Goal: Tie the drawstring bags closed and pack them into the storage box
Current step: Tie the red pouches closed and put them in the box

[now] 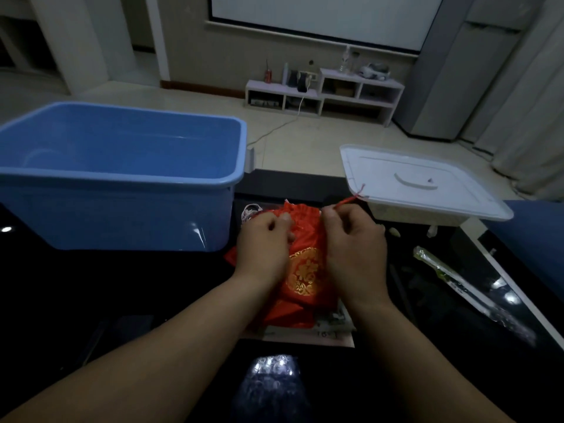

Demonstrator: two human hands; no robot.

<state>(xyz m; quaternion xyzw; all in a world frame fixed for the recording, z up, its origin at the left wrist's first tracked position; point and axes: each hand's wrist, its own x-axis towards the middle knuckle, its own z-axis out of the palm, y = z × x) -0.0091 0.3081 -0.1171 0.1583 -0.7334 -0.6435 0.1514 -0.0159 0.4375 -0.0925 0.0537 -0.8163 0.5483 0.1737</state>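
A red drawstring bag point(306, 264) with a gold emblem lies on the dark table between my hands, on top of more red bags point(290, 312). My left hand point(264, 242) grips the gathered top of the bag on its left side. My right hand point(354, 242) pinches the red drawstring point(351, 200), which sticks out up and to the right. The blue storage box point(128, 178) stands open to the left, with nothing visible inside it. Its white lid point(421, 181) lies flat at the right.
A white corded item point(250, 210) lies behind the bags. A long clear wrapper point(470, 288) stretches along the table's right edge. A crinkled plastic packet point(271, 383) sits near me. Beyond the table are floor and a low white shelf point(323, 93).
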